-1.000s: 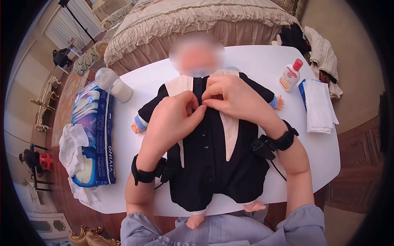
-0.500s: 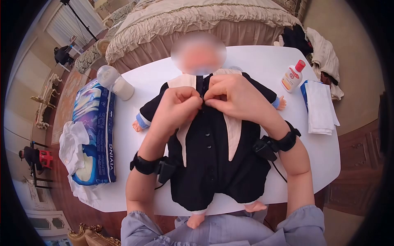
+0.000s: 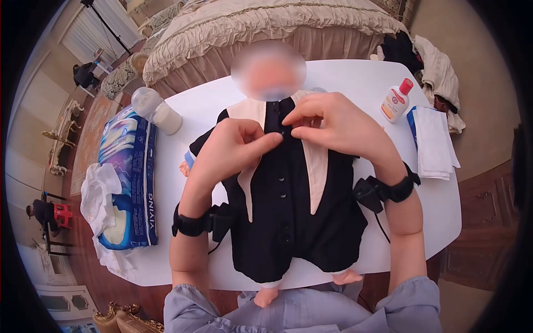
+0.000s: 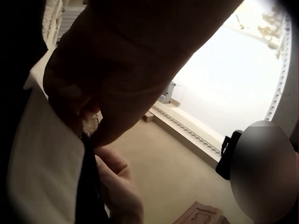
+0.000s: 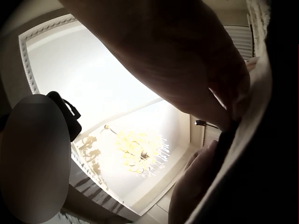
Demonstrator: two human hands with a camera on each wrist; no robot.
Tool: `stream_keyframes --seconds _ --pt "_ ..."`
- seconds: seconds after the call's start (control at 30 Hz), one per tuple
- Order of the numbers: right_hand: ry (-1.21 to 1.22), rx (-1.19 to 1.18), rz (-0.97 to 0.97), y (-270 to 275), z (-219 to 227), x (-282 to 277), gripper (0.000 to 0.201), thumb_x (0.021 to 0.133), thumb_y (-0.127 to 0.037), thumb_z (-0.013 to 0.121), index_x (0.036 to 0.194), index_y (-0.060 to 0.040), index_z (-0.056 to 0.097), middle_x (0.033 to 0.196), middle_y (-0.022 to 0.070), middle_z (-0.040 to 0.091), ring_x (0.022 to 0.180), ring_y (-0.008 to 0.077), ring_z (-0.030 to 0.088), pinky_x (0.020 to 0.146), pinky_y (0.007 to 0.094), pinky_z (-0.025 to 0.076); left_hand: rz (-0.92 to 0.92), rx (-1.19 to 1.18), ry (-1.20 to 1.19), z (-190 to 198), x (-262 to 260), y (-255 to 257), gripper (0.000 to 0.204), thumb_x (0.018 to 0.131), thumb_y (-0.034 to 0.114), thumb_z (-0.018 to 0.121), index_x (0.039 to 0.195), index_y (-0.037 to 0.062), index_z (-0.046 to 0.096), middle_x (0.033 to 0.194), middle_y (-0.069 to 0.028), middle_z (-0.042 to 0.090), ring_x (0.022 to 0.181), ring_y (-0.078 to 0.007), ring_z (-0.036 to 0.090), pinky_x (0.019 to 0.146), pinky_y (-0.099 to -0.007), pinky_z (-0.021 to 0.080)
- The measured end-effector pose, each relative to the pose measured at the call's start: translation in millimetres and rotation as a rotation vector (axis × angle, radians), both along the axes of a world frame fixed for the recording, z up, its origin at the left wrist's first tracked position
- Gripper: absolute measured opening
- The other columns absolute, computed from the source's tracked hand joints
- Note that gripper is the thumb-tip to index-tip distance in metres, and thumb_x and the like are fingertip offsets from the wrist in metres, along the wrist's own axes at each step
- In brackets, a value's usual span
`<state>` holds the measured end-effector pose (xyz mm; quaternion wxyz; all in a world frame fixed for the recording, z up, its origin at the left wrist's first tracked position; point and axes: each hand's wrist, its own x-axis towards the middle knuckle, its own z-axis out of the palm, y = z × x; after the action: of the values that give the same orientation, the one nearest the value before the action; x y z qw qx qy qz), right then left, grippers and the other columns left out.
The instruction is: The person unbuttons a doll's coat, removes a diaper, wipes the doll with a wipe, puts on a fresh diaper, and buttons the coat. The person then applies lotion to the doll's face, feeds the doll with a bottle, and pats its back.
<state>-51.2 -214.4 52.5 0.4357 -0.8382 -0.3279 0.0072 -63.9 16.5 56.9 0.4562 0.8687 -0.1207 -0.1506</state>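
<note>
A baby doll (image 3: 267, 295) lies on its back, dressed in a black romper (image 3: 311, 238) with long cream pointed lapels and a row of dark buttons down the front. My left hand (image 3: 236, 147) holds the romper's front edge near the upper chest, thumb stretched to a button there. Across from it, my right hand (image 3: 333, 125) has thumb and forefinger at the same front strip, a small gap between their tips in the head view. In both wrist views the fingertips meet the dark cloth edge; the button itself is mostly hidden there.
On the white table (image 3: 427, 222), a diaper pack (image 3: 130, 183) with crumpled white cloth (image 3: 101, 194) and a baby bottle (image 3: 158, 114) stand left. A red-capped bottle (image 3: 395, 102) and folded white tissues (image 3: 434, 144) are right. A bed (image 3: 266, 28) stands beyond.
My right hand has shifted slightly right, its thumb and forefinger spreading a little apart. My left thumb has straightened toward the button, and the left hand has moved slightly.
</note>
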Motion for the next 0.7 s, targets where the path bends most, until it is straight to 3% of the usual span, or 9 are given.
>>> stream_keyframes --seconds 0.03,0.1,0.13,0.2,0.3,0.43,0.5,0.53,0.7 --pt "-0.058 0.002 -0.015 -0.4 7.9 -6.5 0.014 0.082 -0.008 0.07 0.093 0.001 0.072 0.081 0.009 0.067 0.074 0.0183 0.063 0.067 0.0302 0.049 -0.004 -0.001 -0.001 4.0 -6.1 -3.7 0.032 0.086 0.029 0.073 0.071 0.001 0.066 0.055 0.0026 0.055 0.052 -0.004 0.053 0.046 -0.0221 0.037" --pt "-0.12 -0.002 -0.031 -0.3 13.1 -18.2 0.014 0.083 -0.009 0.07 0.093 0.0011 0.071 0.081 0.0095 0.067 0.074 0.0206 0.063 0.068 0.0313 0.05 -0.074 0.312 -0.299 6.4 -21.0 -13.5 0.043 0.082 0.039 0.077 0.068 0.0009 0.065 0.05 -0.0013 0.054 0.046 -0.0094 0.052 0.045 -0.0276 0.038" --pt "-0.167 -0.058 -0.023 0.2 13.1 -24.4 0.014 0.082 -0.009 0.069 0.091 0.0011 0.071 0.082 0.0103 0.066 0.076 0.0235 0.064 0.069 0.0327 0.05 -0.073 0.356 -0.509 1.7 -28.2 -19.4 0.045 0.079 0.041 0.076 0.064 0.0011 0.062 0.051 -0.0088 0.055 0.045 -0.021 0.056 0.046 -0.0341 0.041" --pt "-0.209 -0.113 -0.017 3.0 7.4 -35.9 0.013 0.081 -0.009 0.069 0.089 0.0012 0.07 0.084 0.0111 0.066 0.078 0.0264 0.064 0.071 0.0342 0.051 -0.025 0.398 -0.691 -7.3 -34.2 -28.5 0.041 0.077 0.037 0.075 0.063 0.0023 0.06 0.053 -0.0132 0.055 0.049 -0.0311 0.058 0.049 -0.039 0.044" --pt "-0.378 -0.124 -0.133 12.1 -14.0 -43.5 0.009 0.082 -0.01 0.066 0.086 -0.0014 0.067 0.085 0.012 0.06 0.083 0.0304 0.062 0.075 0.0399 0.051 -0.045 0.474 -0.679 -12.3 -34.1 -31.6 0.032 0.081 0.03 0.069 0.069 0.0023 0.062 0.058 -0.0174 0.06 0.056 -0.0338 0.064 0.055 -0.042 0.052" --pt "-0.41 -0.114 -0.16 15.2 -15.1 -45.5 0.01 0.081 -0.008 0.066 0.088 -0.0011 0.067 0.085 0.0126 0.059 0.084 0.0307 0.061 0.075 0.0395 0.051 -0.076 0.448 -0.665 -12.9 -30.9 -27.4 0.023 0.086 0.021 0.064 0.075 0.0012 0.061 0.06 -0.0186 0.061 0.058 -0.0349 0.064 0.055 -0.043 0.05" --pt "-0.406 -0.065 -0.199 14.1 -14.3 -45.4 0.011 0.08 -0.007 0.068 0.089 -0.0003 0.068 0.087 0.0135 0.06 0.083 0.0314 0.062 0.074 0.0392 0.051 -0.073 0.129 -0.552 -11.9 -26.2 -26.9 0.02 0.09 0.017 0.061 0.08 -0.0006 0.06 0.06 -0.0186 0.059 0.056 -0.0318 0.063 0.055 -0.0404 0.048" --pt "-0.406 -0.064 -0.201 12.4 -15.1 -44.4 0.011 0.08 -0.007 0.068 0.089 -0.0003 0.068 0.087 0.0135 0.06 0.083 0.0314 0.062 0.074 0.0392 0.051 -0.075 0.129 -0.553 -13.6 -23.3 -25.6 0.02 0.09 0.017 0.061 0.08 -0.0006 0.06 0.06 -0.0186 0.059 0.056 -0.0318 0.063 0.055 -0.0404 0.048" --pt "-0.35 0.012 -0.159 5.9 -20.7 -36.2 0.012 0.08 -0.007 0.069 0.086 0.0022 0.068 0.089 0.0141 0.063 0.078 0.0323 0.064 0.07 0.0396 0.052 -0.07 -0.16 -0.189 -13.5 -20.4 -24.5 0.026 0.096 0.021 0.058 0.084 -0.0026 0.06 0.06 -0.0106 0.056 0.053 -0.0151 0.056 0.053 -0.0315 0.044"
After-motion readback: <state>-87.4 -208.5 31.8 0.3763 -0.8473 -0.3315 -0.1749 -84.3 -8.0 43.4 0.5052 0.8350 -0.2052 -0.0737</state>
